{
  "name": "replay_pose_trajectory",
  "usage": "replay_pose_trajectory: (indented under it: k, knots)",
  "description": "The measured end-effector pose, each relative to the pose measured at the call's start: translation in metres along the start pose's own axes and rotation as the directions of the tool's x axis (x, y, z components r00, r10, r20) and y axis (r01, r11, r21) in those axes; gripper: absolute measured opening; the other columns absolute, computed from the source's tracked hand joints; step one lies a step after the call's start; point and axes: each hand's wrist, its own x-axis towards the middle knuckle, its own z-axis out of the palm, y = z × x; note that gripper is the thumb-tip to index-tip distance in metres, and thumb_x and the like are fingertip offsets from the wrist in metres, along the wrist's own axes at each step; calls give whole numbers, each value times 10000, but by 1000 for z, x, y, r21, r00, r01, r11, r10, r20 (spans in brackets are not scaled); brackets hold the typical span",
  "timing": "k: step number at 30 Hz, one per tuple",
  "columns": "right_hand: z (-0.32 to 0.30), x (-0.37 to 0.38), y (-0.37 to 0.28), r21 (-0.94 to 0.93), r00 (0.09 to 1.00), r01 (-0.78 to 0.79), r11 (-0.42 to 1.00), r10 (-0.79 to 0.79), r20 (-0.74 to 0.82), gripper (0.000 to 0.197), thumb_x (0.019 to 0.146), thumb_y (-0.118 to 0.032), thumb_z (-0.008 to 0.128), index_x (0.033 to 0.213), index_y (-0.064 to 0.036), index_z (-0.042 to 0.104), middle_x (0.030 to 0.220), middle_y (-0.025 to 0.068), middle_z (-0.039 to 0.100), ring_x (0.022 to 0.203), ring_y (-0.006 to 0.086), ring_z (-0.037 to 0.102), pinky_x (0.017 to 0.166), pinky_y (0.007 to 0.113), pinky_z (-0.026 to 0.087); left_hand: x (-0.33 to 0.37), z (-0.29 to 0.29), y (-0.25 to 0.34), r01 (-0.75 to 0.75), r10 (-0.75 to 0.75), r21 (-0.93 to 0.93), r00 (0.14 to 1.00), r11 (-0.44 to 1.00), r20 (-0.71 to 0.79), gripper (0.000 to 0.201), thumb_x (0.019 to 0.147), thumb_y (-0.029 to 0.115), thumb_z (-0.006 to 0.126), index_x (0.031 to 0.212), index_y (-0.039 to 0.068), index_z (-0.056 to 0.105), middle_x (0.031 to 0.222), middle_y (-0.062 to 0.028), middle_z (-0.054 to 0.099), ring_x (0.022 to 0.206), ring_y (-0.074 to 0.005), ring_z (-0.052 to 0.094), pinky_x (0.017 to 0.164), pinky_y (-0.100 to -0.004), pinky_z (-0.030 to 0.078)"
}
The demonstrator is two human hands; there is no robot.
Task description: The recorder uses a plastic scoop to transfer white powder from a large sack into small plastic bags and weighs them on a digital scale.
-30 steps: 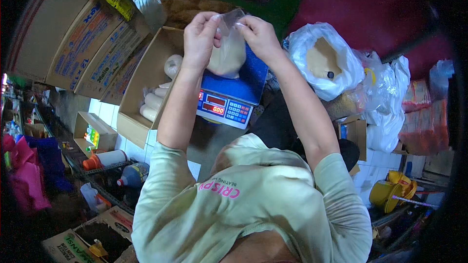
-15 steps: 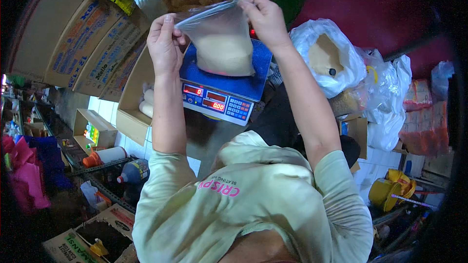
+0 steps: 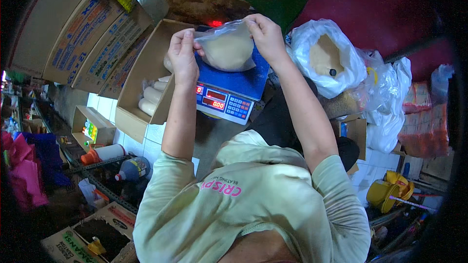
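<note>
A clear plastic bag [image 3: 228, 52], its lower part filled with a pale granular or powdery substance, is stretched between my two hands over the blue plate of a digital scale [image 3: 249, 84]. My left hand [image 3: 184, 57] pinches the bag's left upper corner between thumb and fingers. At the opposite upper corner, my right hand [image 3: 267, 36] grips the plastic. The bag leans with its top gathered lower over the contents. Whether its bottom touches the plate, I cannot tell. Red digits glow on the scale's front panel and on a display behind it.
Left of the scale, an open carton [image 3: 130, 122] holds several filled pale bags [image 3: 154, 93]. A white plastic sack [image 3: 352, 66] of pale brown stuff, with a dark-ended object in it, stands at right. Flattened cartons [image 3: 83, 39] lean at far left; a blue-labelled bottle [image 3: 132, 169] lies below.
My left hand has moved right and slightly down, closer to my right hand. The bag's upper part has slackened and folded down, and its contents have tilted. More of the carton's bags shows.
</note>
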Motion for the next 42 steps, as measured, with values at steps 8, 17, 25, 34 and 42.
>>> replay_pose_trajectory:
  k: [8,17,25,34,42]
  knots:
    - [-12,-12,4,-15,997,-64,998,65,49,170,818,-120,535,921,-11,613,853,88,565,806,164,546,716,264,426,3,-1,-12,58,-63,181,998,982,21,139,854,150,548,898,25,589,699,-3,542,592,-61,468,544,-185,381]
    - [-1,-20,27,83,999,-45,996,43,20,254,762,-164,604,987,-46,612,901,107,567,826,222,556,722,309,438,16,-7,-28,21,-42,198,994,980,104,130,834,121,561,912,24,597,859,-34,592,841,-116,528,828,-242,382]
    - [1,-16,35,241,984,-122,963,86,155,895,597,-266,762,1317,-29,287,1232,194,421,1140,280,417,963,344,320,33,-1,-17,68,-139,295,964,953,226,224,836,190,544,977,22,587,1018,-61,579,955,-129,498,871,-262,345]
    - [7,-15,45,242,963,-139,960,74,259,1060,566,-242,786,1384,-67,134,1326,171,337,1218,258,342,1020,331,241,58,-21,-22,272,-272,76,817,959,508,751,697,399,672,1274,30,364,1264,-126,432,1164,-218,413,988,-314,278]
    - [21,0,50,337,954,-215,917,124,272,1059,567,-267,788,1367,-19,139,1317,223,346,1232,293,339,1017,341,265,67,-3,-39,62,-346,451,735,890,582,716,635,197,729,1256,12,424,1246,-124,468,1141,-229,437,1005,-308,264]
